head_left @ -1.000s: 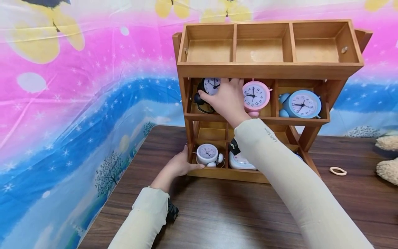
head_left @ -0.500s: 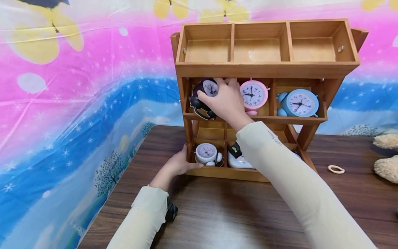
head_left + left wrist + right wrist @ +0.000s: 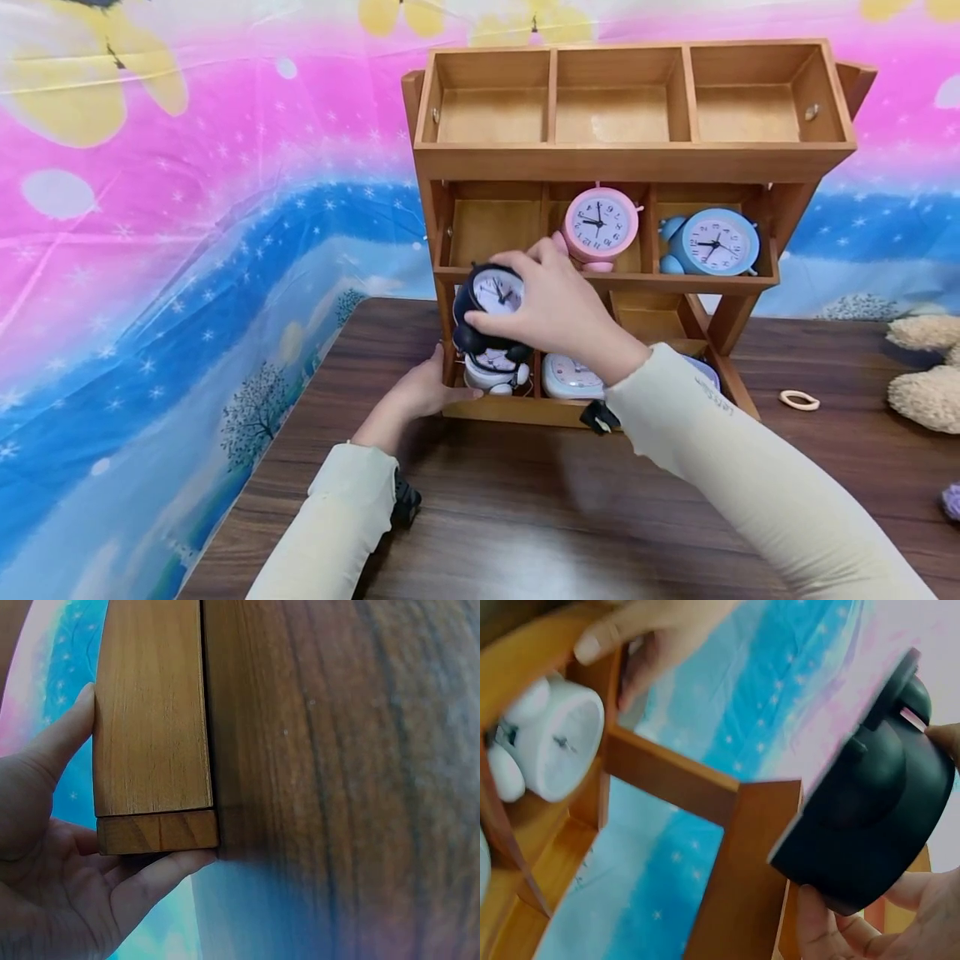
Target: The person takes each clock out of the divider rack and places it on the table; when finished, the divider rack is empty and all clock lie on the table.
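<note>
In the head view my right hand holds a black alarm clock between thumb and fingers, in front of the wooden shelf, at the height of the gap between its middle and lowest tiers. The right wrist view shows the black clock from its side, fingers around it. My left hand grips the shelf's lower left corner; in the left wrist view that hand has thumb and fingers around the wooden end. A white twin-bell clock sits in the lowest left compartment, partly hidden by the black one.
A pink clock and a blue clock stand in the middle tier. Another white clock lies in the lowest tier. Right of the shelf are a wooden ring and a fluffy beige object on the table.
My right hand has brought the black clock out of the middle tier's left compartment, downward and toward me. My left hand keeps its grip on the shelf corner.
</note>
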Demonstrator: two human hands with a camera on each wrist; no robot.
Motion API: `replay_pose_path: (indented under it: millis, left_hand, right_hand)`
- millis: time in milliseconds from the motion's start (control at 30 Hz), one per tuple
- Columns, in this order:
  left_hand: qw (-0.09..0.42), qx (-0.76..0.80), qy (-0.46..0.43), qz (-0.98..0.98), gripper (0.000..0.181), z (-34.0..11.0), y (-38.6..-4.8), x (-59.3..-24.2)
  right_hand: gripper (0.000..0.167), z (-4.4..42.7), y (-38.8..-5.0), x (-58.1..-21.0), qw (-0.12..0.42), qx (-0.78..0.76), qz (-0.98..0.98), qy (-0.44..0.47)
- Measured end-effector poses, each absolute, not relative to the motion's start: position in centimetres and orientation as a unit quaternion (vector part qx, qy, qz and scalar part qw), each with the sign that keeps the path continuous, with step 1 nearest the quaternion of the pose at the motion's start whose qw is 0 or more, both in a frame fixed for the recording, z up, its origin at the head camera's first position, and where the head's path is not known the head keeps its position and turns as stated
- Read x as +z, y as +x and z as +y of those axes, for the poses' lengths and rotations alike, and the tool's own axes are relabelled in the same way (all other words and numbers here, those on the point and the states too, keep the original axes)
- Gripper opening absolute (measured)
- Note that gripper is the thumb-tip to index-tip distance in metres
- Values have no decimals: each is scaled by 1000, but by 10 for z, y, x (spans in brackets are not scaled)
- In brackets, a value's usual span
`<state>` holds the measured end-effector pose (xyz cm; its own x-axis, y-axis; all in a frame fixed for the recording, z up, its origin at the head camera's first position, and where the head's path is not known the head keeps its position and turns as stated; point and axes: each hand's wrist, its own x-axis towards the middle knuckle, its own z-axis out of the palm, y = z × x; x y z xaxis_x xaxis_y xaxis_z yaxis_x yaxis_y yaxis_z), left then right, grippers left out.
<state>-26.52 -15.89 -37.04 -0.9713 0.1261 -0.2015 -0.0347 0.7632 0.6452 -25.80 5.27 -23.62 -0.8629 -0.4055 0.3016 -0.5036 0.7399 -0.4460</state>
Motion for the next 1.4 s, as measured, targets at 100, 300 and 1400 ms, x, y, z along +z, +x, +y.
replay_pose_path:
  millis: [100,300,1400]
  left_hand:
    - [119,335,17,935,107,-161,-265,-369]
    - [106,326,16,939,100,-163,-266,-368]
    - [105,333,14,937,109,-157,-264,-373]
  right_hand:
    - [83,55,-246,-246,65,254,-930,257]
    - [79,56,-230,-272,28,218,-932,288]
    - [79,33,-206,-365,5,96,-925,369]
